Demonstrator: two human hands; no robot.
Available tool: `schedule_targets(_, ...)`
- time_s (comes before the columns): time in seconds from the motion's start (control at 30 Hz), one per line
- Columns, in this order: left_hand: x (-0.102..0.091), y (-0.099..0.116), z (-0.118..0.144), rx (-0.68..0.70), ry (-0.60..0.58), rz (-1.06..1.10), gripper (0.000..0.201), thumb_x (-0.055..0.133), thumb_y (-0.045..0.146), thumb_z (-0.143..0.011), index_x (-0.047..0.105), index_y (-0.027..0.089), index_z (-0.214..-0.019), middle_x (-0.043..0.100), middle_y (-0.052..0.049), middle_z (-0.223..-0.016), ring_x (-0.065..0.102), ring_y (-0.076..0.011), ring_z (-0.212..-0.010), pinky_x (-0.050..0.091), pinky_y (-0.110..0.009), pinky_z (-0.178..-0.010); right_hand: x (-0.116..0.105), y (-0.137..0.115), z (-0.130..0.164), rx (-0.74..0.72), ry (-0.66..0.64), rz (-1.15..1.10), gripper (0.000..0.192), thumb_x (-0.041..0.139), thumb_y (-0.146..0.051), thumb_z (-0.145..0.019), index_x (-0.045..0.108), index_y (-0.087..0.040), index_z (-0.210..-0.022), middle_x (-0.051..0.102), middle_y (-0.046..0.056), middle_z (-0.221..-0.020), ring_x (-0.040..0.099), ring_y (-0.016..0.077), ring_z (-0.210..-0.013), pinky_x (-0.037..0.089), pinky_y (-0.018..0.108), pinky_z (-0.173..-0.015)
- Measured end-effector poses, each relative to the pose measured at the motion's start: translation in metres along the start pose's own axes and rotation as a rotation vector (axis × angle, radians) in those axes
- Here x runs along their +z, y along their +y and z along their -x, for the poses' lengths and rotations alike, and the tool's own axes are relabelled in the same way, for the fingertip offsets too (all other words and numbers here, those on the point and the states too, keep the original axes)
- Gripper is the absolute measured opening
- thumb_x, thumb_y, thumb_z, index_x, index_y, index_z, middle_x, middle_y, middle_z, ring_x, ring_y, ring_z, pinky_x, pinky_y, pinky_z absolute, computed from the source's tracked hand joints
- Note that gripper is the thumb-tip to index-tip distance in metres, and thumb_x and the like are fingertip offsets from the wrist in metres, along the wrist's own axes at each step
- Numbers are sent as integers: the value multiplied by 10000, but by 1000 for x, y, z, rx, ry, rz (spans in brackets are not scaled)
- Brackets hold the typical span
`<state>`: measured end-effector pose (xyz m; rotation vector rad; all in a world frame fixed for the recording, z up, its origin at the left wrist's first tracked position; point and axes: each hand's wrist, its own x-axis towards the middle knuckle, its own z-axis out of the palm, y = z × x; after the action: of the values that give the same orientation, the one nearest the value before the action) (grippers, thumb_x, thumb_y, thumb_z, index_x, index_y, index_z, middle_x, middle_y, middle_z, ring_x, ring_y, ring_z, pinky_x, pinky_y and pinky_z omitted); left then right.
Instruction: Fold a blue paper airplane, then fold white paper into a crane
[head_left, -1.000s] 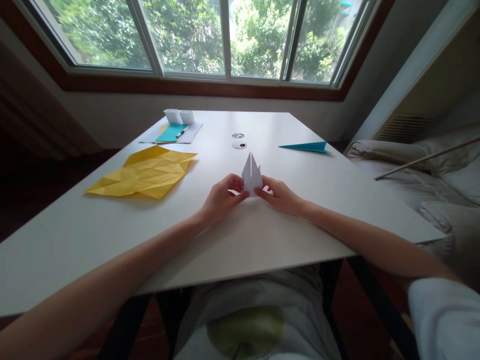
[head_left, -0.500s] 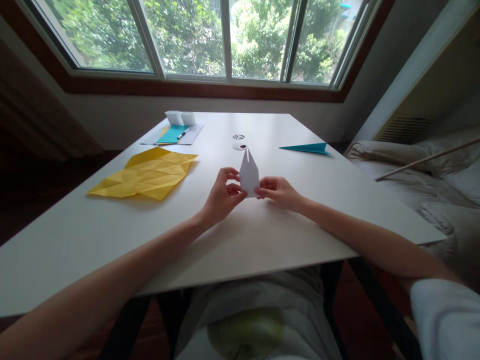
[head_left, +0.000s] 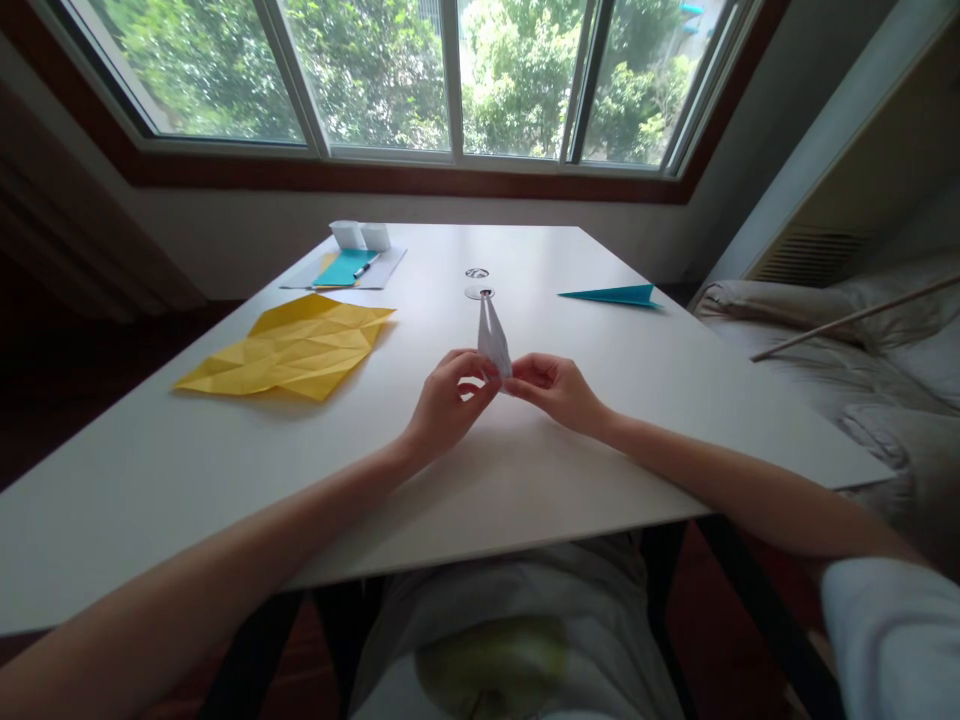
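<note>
I hold a small white folded paper shape [head_left: 491, 338] upright above the middle of the white table [head_left: 525, 470]. Its two narrow points stick up and away from me. My left hand [head_left: 445, 405] pinches its lower left edge with thumb and fingers. My right hand [head_left: 556, 388] pinches the lower right edge. Both hands hover just over the tabletop, fingertips almost meeting under the paper.
A creased yellow sheet [head_left: 289, 345] lies to the left. At the far left sit a teal sheet with a pen [head_left: 349, 268] and two small white boxes [head_left: 360, 236]. A teal paper plane [head_left: 615, 295] rests far right. Two round cable holes [head_left: 478, 283] lie ahead. Bedding [head_left: 840, 360] lies beside the table.
The white paper shape has been lifted off the table and turned edge-on, so it looks much narrower. My fingers have closed in tighter around its base.
</note>
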<state>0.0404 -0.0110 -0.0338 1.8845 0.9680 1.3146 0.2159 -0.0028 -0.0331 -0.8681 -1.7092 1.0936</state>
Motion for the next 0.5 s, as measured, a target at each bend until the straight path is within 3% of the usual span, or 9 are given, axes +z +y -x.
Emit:
schedule_targets(0.23,-4,3,-3,-122,-27,215,197,644,291,-752,561,144,-853,623,-31,-867,624,-158,-810,518,-272,-712,-1,-1,1,2,-74,-85,349,715,-332,-662,619,-167,-954,678,48,-870,653,182,-821,537,353,-783)
schedule_targets(0.5,-5,6,-4,-208,-79,338,282,713,299,-681,560,136,-853,642,-30,-848,641,-190,-809,525,-313,-726,0,0,3,-3,-84,-74,336,729,-302,-644,619,-162,-929,666,51,-921,652,178,-833,530,372,-819)
